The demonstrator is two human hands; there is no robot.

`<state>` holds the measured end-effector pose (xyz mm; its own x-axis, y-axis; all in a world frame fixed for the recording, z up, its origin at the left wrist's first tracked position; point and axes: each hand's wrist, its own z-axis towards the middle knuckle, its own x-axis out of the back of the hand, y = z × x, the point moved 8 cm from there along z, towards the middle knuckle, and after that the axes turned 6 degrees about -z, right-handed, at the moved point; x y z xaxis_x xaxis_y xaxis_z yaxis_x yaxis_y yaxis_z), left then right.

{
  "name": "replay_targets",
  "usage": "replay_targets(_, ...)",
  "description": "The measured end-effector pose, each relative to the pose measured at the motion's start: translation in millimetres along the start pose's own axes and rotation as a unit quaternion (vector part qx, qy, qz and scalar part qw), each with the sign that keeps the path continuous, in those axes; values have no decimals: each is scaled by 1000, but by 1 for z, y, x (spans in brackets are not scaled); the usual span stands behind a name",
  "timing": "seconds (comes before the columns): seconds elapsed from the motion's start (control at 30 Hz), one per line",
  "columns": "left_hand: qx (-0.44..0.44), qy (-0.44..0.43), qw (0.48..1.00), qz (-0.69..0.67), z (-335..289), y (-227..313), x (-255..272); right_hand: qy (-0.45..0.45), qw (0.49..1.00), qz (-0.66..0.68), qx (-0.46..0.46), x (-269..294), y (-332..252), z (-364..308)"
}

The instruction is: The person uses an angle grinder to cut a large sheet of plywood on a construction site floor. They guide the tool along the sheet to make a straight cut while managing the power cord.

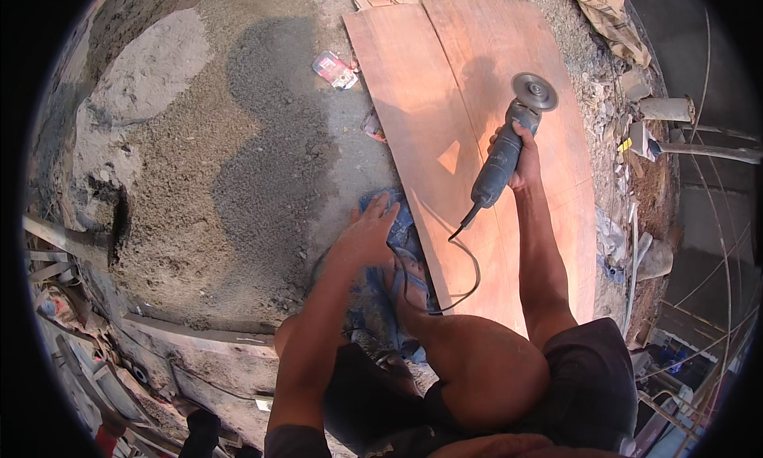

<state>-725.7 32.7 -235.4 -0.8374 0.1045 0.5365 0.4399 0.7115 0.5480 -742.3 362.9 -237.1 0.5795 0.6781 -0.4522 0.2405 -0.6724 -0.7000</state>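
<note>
My right hand [524, 157] is wrapped round the body of a blue-grey angle grinder [501, 162], held above a large plywood sheet [548, 219]. A bare round cutting disc [534, 91] sits at the grinder's far end. From its near end a black power cord [479, 273] loops down over the plywood toward my feet. My left hand [372, 229] is held out with fingers extended, left of the plywood's edge, over a crumpled blue plastic sheet [405, 219]. Nothing shows in that hand. A dark seam runs lengthwise through the plywood.
Rough grey sand or mortar [183, 196] spreads on the left, beside a wooden batten [199, 329]. A red and white packet [335, 70] lies left of the plywood. Rubble, wooden poles [707, 151] and loose wires line the right. A brown sack [608, 17] lies at the far right.
</note>
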Motion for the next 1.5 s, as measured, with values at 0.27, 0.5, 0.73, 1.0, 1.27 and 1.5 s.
replay_targets(0.27,-119,152,903,-384,-9,107,24,86,991,94,29,-7,81,-38)
replay_targets(0.5,-57,246,900,-355,-7,100,38,31,970,214,108,-35,77,-51)
replay_targets(0.73,-79,324,879,-339,-21,97,39,-102,984,140,-39,-93,85,-77)
replay_targets(1.0,-4,371,855,-361,-154,112,59,-252,932,209,-154,-108,47,-135)
replay_targets(1.27,141,440,748,-476,-442,123,30,-74,969,226,-59,-82,-118,-315)
replay_targets(1.5,302,400,740,-448,-672,94,-171,63,962,267,1,-64,-187,-579)
